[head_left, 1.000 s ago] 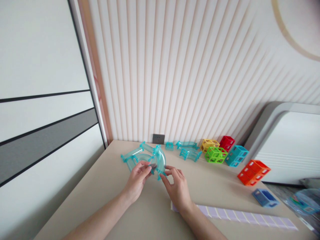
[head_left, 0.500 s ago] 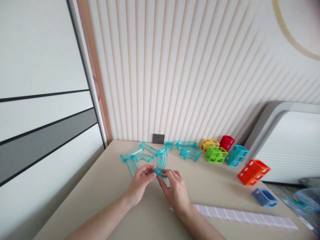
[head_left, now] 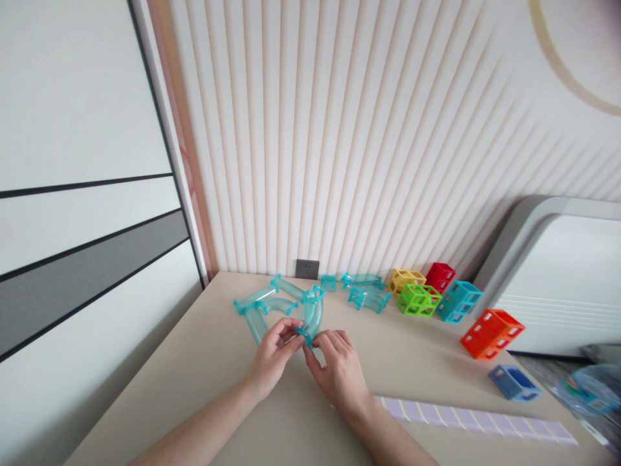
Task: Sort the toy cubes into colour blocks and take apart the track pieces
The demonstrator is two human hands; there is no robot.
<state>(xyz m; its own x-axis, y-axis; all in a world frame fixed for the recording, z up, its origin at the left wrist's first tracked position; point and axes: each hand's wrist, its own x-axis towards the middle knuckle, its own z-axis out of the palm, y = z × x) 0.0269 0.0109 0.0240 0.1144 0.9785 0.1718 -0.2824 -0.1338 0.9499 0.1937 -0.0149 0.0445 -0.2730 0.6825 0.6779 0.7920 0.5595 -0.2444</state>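
Between my hands is a clear teal curved tube with flanged connector ends. Its near end, partly hidden by fingers, is pinched between the thumb and fingers of my left hand. From the other side, the thumb and index finger of my right hand close on the same end. The tube's far end meets a straight teal tube at a corner. A second straight tube joins that one at the back left, and another tube runs forward from it, partly behind my left hand. A small curved tube lies inside the outline.
More teal tube pieces lie by the wall. To the right stand yellow, green, red, teal, orange and blue frame blocks. A lilac segmented strip lies near my right forearm.
The near end of the curved tube has swung slightly left and turned between my fingers. Both hands stay almost in the same place, and the other pieces have not moved.
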